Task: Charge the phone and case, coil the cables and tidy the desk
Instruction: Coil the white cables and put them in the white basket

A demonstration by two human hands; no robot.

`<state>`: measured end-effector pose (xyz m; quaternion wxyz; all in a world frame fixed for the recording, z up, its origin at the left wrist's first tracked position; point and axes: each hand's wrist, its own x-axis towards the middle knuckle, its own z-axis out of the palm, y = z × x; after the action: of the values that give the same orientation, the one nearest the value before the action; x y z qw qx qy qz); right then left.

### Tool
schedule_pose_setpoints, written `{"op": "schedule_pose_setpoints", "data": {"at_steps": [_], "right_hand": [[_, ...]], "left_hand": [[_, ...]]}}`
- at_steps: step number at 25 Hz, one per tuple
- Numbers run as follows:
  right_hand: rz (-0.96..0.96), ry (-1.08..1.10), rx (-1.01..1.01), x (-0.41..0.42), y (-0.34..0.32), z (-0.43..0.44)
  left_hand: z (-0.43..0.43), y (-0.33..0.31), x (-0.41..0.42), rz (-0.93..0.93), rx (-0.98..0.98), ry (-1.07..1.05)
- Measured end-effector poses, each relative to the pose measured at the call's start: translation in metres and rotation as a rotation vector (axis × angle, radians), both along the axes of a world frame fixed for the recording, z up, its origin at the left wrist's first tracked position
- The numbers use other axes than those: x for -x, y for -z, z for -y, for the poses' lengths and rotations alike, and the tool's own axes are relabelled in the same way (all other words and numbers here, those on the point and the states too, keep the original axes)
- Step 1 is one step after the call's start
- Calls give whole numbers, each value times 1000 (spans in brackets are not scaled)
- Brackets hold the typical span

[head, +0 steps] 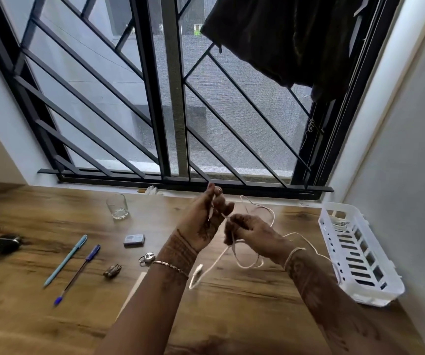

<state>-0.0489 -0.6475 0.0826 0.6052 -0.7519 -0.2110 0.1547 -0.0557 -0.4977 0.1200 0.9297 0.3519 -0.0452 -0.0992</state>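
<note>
Both hands, left hand (203, 216) and right hand (250, 233), gripping white cable (247, 262); coiled cord (339, 222) inside white basket (375, 290).

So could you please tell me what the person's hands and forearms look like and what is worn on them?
Both forearms are bare, without sleeves. Dark henna-like patterns cover the left hand and right hand and run down both forearms. The left wrist carries a thin metal chain bracelet; the right wrist carries a pale thread band.
</note>
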Motion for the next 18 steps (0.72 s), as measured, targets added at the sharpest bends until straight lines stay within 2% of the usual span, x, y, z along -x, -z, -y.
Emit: {"op": "schedule_pose_setpoints", "data": {"at_steps": [2,4,7,11,13,15,18], "right_hand": [[-3,-80,157,8,-2,-2],[34,-115,284,16,-11,-3],[92,-126,445,22,-28,4],[63,-27,300,18,-38,10],[33,32,162,13,-42,12],[-44,93,14,8,-46,14],[-187,165,-97,-1,-51,18]], "left_hand": [[1,-1,-10,-8,39,-112],[3,3,-18,33,-17,-177],[6,13,-20,139,-332,-243],[-1,32,-20,316,-954,-277],[-3,36,-18,387,-1133,-224],[-1,32,-13,406,-1160,-161],[2,19,-3,300,-1037,-73]]}}
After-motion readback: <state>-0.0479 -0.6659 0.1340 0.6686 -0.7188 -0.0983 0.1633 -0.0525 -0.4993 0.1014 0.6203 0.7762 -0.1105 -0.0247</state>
